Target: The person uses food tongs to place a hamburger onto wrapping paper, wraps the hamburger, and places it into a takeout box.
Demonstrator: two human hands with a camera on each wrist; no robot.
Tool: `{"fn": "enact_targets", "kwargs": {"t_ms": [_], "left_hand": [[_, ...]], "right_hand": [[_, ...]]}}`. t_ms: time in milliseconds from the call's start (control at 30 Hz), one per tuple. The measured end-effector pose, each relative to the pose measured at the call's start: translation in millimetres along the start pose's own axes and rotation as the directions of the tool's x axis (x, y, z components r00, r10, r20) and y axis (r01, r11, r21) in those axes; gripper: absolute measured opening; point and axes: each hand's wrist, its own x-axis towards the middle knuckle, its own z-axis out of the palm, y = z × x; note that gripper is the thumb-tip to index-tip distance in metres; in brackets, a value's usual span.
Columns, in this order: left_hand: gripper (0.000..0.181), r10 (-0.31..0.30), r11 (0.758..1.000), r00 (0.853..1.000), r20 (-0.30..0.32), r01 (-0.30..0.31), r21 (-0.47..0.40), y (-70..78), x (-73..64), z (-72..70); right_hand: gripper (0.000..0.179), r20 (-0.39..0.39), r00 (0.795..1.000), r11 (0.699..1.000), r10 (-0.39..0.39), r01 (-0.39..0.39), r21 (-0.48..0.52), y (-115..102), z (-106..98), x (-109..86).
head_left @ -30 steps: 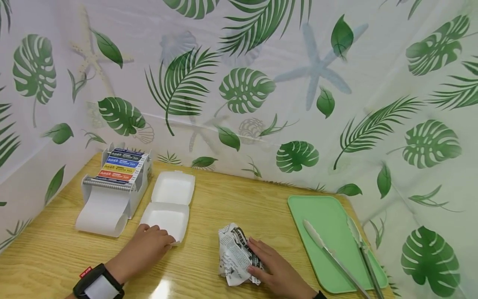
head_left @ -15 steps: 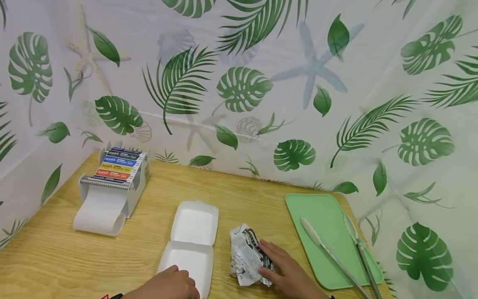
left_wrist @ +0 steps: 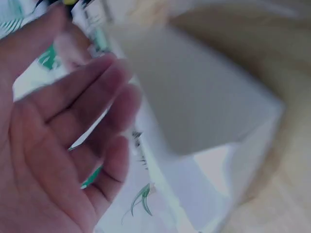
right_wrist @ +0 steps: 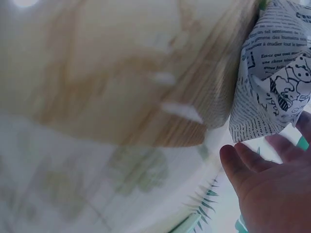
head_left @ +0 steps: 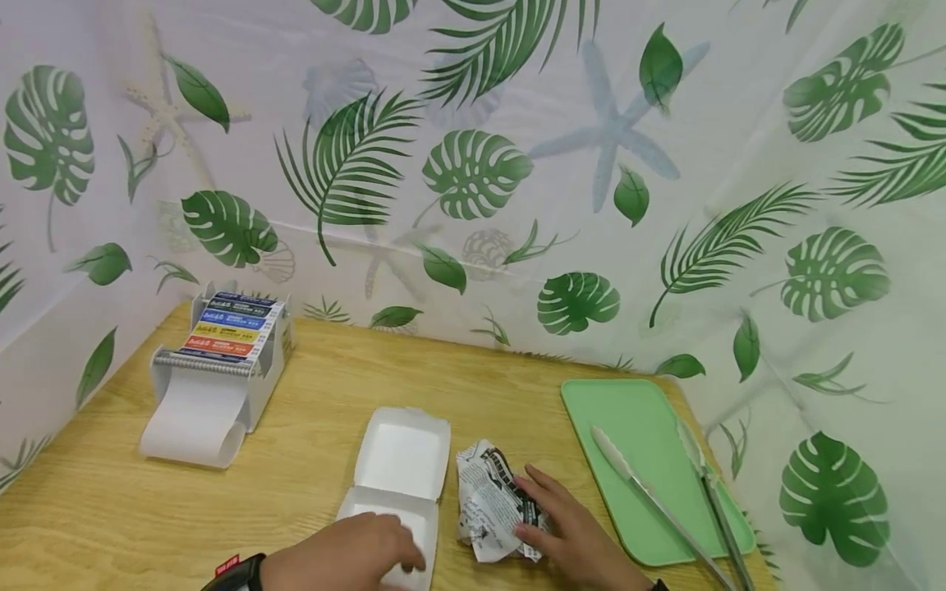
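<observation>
An opened white foam clamshell box (head_left: 402,451) lies on the wooden table, its two halves spread flat. Over its near half hovers my left hand (head_left: 343,554), fingers loosely bent and holding nothing. In the left wrist view the palm of that left hand (left_wrist: 58,141) faces the camera beside the blurred box (left_wrist: 194,97). Just right of the box sits a bundle wrapped in crumpled newsprint paper (head_left: 488,505). My right hand (head_left: 572,529) rests along the bundle's right side with extended fingers. The right wrist view shows its fingertips right at the printed paper (right_wrist: 272,87).
A roll dispenser (head_left: 222,336) with striped coloured labels stands at the back left, a white sheet curling from its front. On the right, a green tray (head_left: 636,402) bears spread metal tongs (head_left: 668,517). Leaf-printed sheeting (head_left: 473,271) encloses the table's back and sides.
The foam box has slid right and nearer, coming up beside the paper bundle. My left hand moved with it and its fingers have since come off the box. The right hand stays at the bundle.
</observation>
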Motion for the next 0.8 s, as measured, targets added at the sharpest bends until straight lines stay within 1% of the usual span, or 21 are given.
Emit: {"fn": "enact_targets", "kwargs": {"t_ms": [33, 100, 167, 200, 267, 333, 367, 433, 467, 533, 567, 600, 633, 700, 800], "left_hand": [[0.028, -0.054, 0.996, 0.998, -0.017, 0.052, -0.079, 1.9, 7.5, -6.9], [0.036, -0.152, 0.973, 0.987, -0.058, 0.139, -0.183, 4.0, 23.4, -17.2], [0.039, -0.211, 0.959, 0.974, -0.08, 0.19, -0.21, 3.9, 39.0, -21.6], [0.04, -0.244, 0.947, 0.968, -0.062, 0.224, -0.228, 3.7, 45.8, -22.7], [0.04, -0.276, 0.934, 0.961, -0.031, 0.26, -0.246, 3.2, 56.3, -21.3], [0.041, -0.293, 0.924, 0.956, 0.004, 0.284, -0.256, 3.4, 63.9, -18.2], [0.037, -0.297, 0.923, 0.955, 0.014, 0.29, -0.253, 4.2, 67.0, -16.2], [0.04, -0.3, 0.919, 0.954, 0.024, 0.295, -0.26, 6.7, 71.2, -13.4], [0.041, -0.296, 0.92, 0.955, 0.019, 0.291, -0.263, 8.1, 72.5, -12.8], [0.044, -0.294, 0.915, 0.956, 0.01, 0.284, -0.287, 10.9, 71.5, -13.2], [0.045, -0.293, 0.908, 0.956, 0.001, 0.279, -0.313, 12.1, 69.2, -14.6], [0.05, -0.292, 0.898, 0.956, -0.01, 0.27, -0.348, 13.9, 65.9, -17.1], [0.05, -0.287, 0.891, 0.957, -0.026, 0.257, -0.373, 15.1, 62.1, -20.0], [0.051, -0.282, 0.878, 0.958, -0.058, 0.233, -0.419, 17.3, 52.0, -28.0], [0.047, -0.271, 0.862, 0.956, -0.111, 0.19, -0.47, 21.0, 29.1, -45.1]], "right_hand": [[0.07, -0.025, 1.0, 1.0, -0.011, 0.011, -0.001, 1, -1, 0.2], [0.073, -0.071, 0.997, 1.0, -0.004, 0.006, 0.019, 1, -2, 0.3], [0.079, -0.091, 0.995, 0.998, 0.033, -0.028, 0.062, 1, -2, 0.4], [0.082, -0.089, 0.994, 0.995, 0.061, -0.053, 0.087, 0, -2, 0.5], [0.084, -0.07, 0.991, 0.983, 0.111, -0.099, 0.153, -1, -1, 0.5], [0.083, -0.051, 0.989, 0.97, 0.142, -0.129, 0.206, -2, 0, 0.1], [0.082, -0.046, 0.987, 0.965, 0.154, -0.141, 0.22, -3, 1, -0.4], [0.079, -0.055, 0.983, 0.957, 0.176, -0.157, 0.243, -4, 1, -1.8], [0.077, -0.064, 0.98, 0.955, 0.186, -0.166, 0.247, -5, 1, -2.6], [0.074, -0.083, 0.975, 0.953, 0.204, -0.178, 0.245, -9, 2, -3.5], [0.073, -0.092, 0.973, 0.95, 0.21, -0.181, 0.253, -13, 2, -3.4], [0.071, -0.101, 0.972, 0.948, 0.212, -0.18, 0.264, -17, 2, -3.3], [0.07, -0.11, 0.971, 0.945, 0.213, -0.176, 0.276, -23, 1, -3.3], [0.068, -0.132, 0.969, 0.939, 0.206, -0.158, 0.307, -38, -3, -3.6], [0.065, -0.172, 0.966, 0.933, 0.194, -0.127, 0.337, -66, -7, -4.1]]}}
